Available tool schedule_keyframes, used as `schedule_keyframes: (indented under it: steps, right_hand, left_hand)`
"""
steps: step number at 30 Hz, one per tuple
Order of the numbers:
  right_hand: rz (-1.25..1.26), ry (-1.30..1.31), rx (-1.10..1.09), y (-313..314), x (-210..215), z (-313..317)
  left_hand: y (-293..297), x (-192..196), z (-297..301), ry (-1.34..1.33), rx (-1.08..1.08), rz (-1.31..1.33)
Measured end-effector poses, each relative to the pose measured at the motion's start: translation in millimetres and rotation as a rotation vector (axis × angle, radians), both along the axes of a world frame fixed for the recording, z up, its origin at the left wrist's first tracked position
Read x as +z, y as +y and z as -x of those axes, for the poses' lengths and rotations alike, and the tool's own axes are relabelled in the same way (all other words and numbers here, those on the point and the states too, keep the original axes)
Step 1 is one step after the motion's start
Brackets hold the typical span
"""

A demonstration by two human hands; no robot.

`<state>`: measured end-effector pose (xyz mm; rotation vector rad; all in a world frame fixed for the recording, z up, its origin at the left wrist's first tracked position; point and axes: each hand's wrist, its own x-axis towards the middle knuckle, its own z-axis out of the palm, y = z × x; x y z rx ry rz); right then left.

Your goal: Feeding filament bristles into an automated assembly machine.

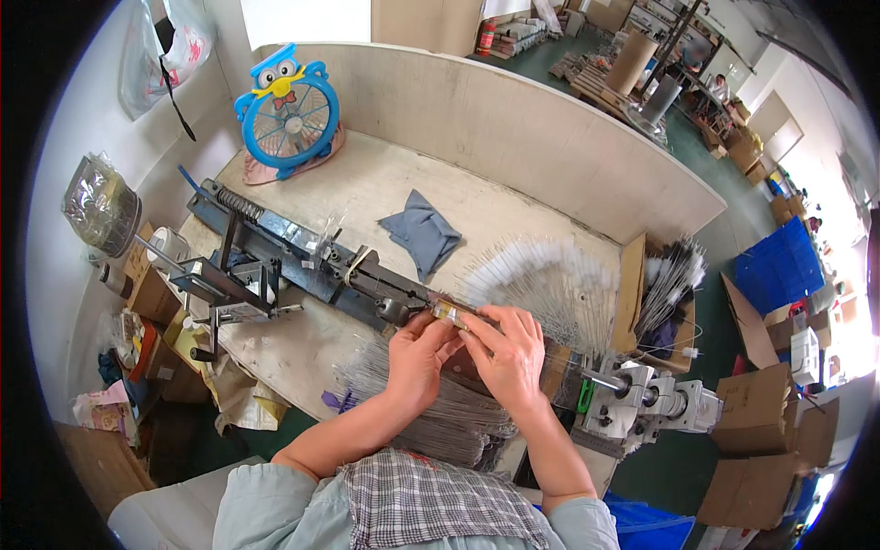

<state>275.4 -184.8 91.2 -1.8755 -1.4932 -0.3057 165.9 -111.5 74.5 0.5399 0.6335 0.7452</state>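
Note:
My left hand (pixel 416 360) and my right hand (pixel 508 356) meet at the near end of a long dark metal bench fixture (pixel 316 266). Between their fingertips is a small yellowish-brown piece (pixel 446 310) with a pale patch; its exact kind is too small to make out. The fingers of both hands are closed in a pinch around it. Just left of the piece, a rounded metal part (pixel 392 311) sits on the fixture. Thin metal wires (pixel 458 417) lie in a thick bundle beneath my wrists. A second spread of white-tipped wires (pixel 541 270) fans out beyond my right hand.
A grey cloth (pixel 423 231) lies on the table behind the fixture. A blue cartoon-shaped fan (pixel 290 124) stands at the back left. A crank handle (pixel 203 352) juts out at left. Right of my arm sits a motorised shaft unit (pixel 646 399), near a carton of wires (pixel 662 289).

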Motion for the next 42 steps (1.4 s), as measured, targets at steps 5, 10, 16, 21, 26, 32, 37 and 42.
schedule_keyframes:
  steps: [5,10,16,21,26,32,37,42]
  right_hand:
    - [0.035,0.014,0.052,8.4,6.2,7.8]
    - [0.066,0.026,0.06,12.4,6.1,9.4]
    - [0.021,0.068,0.048,18.8,6.9,12.0]
    - [-0.029,0.016,-0.067,19.3,0.4,13.2]
    - [-0.021,-0.011,-0.03,10.4,3.0,6.9]
    - [-0.02,0.013,0.0,8.5,1.5,4.6]
    - [-0.025,0.053,0.008,8.8,-2.5,2.6]
    - [-0.043,0.008,0.002,11.3,-2.5,4.2]
  left_hand:
    - [1.9,-10.8,2.3,-0.044,-0.003,0.037]
    - [0.5,-14.4,1.2,-0.081,0.021,0.104]
    - [3.5,-11.1,4.1,-0.126,0.014,0.16]
    - [2.6,-11.0,4.8,-0.146,-0.007,0.147]
    - [-0.1,-6.2,-0.2,-0.053,0.032,0.105]
    - [0.8,-5.8,-0.5,-0.042,0.025,0.084]
    - [1.7,-11.4,0.7,-0.078,0.039,0.11]
    - [1.5,-12.1,1.0,-0.081,0.035,0.088]
